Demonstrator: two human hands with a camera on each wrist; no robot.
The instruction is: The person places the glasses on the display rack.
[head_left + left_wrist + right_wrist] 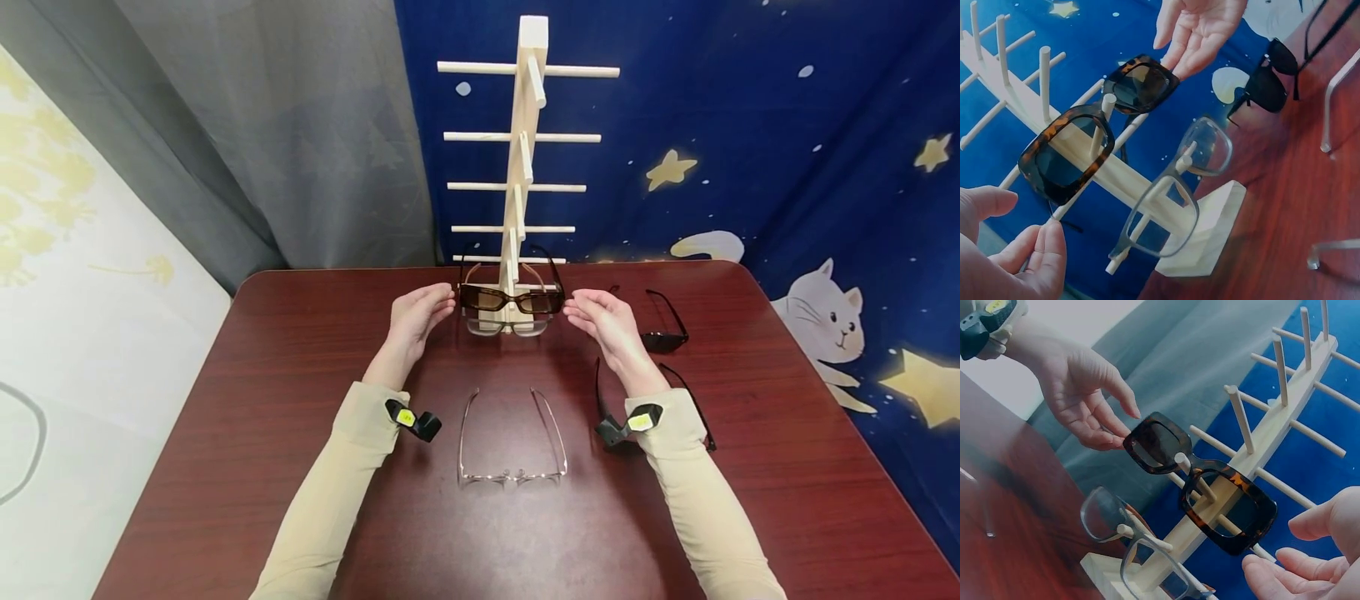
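Tortoiseshell sunglasses [512, 300] sit on a peg of the wooden glasses rack [1147, 194], their bridge over the short front peg. My left hand [422, 318] is at one end of the frame, its thumb and fingers apart and the fingertips close to the hinge corner. On the other side my right hand [602, 323] stands the same way, thumb apart from the fingers, fingertips beside the frame. Whether either hand touches the frame I cannot tell. Clear-lens glasses [1147, 550] with a grey frame hang on the pegs just below.
Thin metal-framed glasses [513, 477] lie with temples spread on the dark red table [300, 375]. Black sunglasses [664, 342] lie at the right, with another dark pair [690, 400] partly behind my right forearm. Higher up, the rack has several bare pegs [581, 72].
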